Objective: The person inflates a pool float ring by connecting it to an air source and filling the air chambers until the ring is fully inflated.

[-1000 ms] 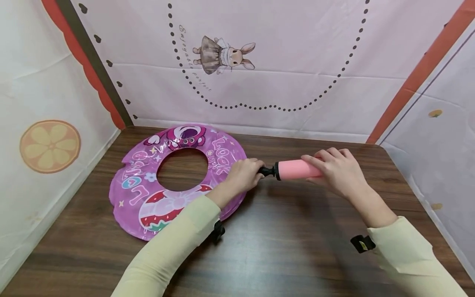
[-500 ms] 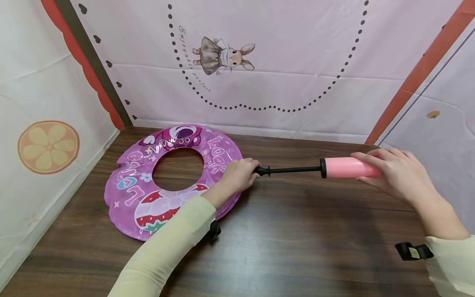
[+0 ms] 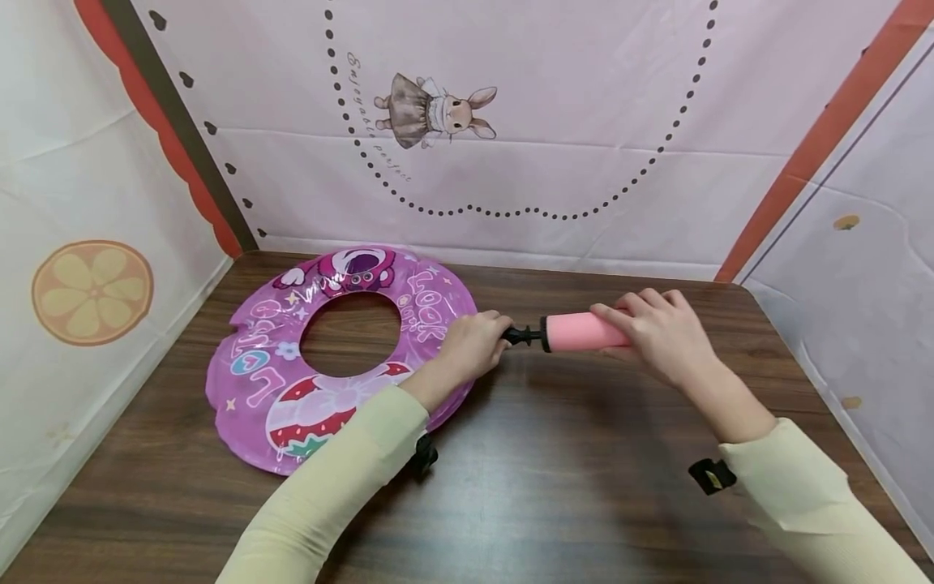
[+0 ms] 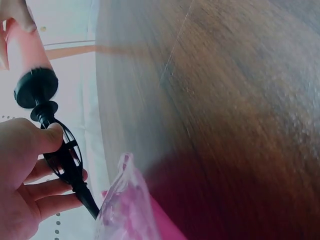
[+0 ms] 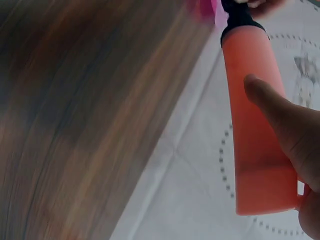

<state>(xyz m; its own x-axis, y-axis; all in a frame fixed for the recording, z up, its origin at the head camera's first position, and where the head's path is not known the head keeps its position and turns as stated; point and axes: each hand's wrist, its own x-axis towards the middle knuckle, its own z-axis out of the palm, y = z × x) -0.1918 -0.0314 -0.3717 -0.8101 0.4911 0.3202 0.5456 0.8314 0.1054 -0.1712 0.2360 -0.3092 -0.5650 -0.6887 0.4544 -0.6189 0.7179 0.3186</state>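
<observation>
Long, pale yellow sleeves: the left sleeve (image 3: 314, 491) fits closely, with fine wrinkles towards the near end; the right sleeve (image 3: 803, 491) is looser and creased about its cuff. A small black wrist block (image 3: 425, 454) shows beside the left cuff; its right counterpart (image 3: 711, 477) carries a yellow mark. The left hand (image 3: 473, 345) and right hand (image 3: 666, 334) are bare.

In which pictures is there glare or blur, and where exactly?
Head view: soft glare on the table, small highlights on the purple ring; left wrist view: the pink pump barrel looks pale, washed out; right wrist view: the table's grain looks smeared.
</observation>
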